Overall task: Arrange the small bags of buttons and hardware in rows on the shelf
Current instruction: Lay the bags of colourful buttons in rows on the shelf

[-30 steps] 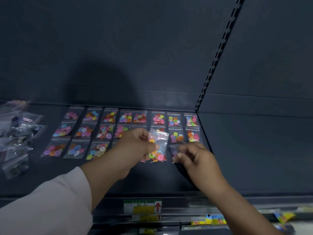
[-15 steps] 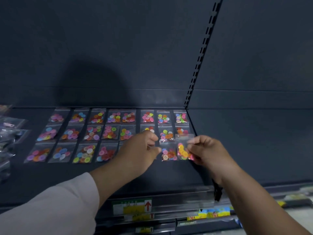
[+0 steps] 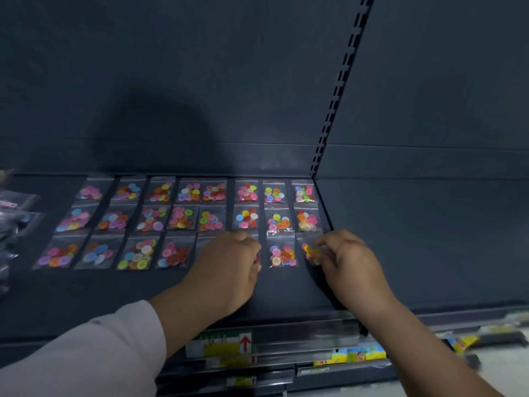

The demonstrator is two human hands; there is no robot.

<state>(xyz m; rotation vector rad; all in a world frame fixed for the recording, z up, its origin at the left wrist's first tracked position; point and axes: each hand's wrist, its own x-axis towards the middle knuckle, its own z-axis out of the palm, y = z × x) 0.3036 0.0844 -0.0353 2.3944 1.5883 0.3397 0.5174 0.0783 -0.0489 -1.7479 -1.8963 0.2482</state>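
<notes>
Small clear bags of coloured buttons lie flat in three rows on the dark shelf [image 3: 160, 285], running from near its left end to the slotted upright [image 3: 335, 110] at the back right. The back row [image 3: 197, 191] sits against the rear edge, the middle row [image 3: 183, 217] just in front of it, and the front row [image 3: 114, 253] nearest the front edge.

The left hand [image 3: 229, 267] rests palm down on the front row, its sleeve [image 3: 86, 351] pale. It covers one bag [image 3: 257, 259], of which only a sliver of red buttons shows at the fingertips; the fingers lie flat and pressed on it rather than curled, so the grip looks released, though what lies under the palm is hidden.

Just to the right of that hand a bag with a cream button [image 3: 282, 255] lies free on the shelf, touched by neither hand.

The right hand [image 3: 349, 259] is at the right end of the front row, its fingers pinched on the end bag [image 3: 310, 250], which holds yellow and orange buttons. The bag lies low on the shelf, in line with the row and just beside the cream-button bag; whether it rests fully on the surface I cannot tell.

At the far left edge of the shelf lies a loose pile [image 3: 14, 222] of further bags, dim and blurred. Below the front edge a price strip carries a label with a red arrow [image 3: 220, 343].
</notes>
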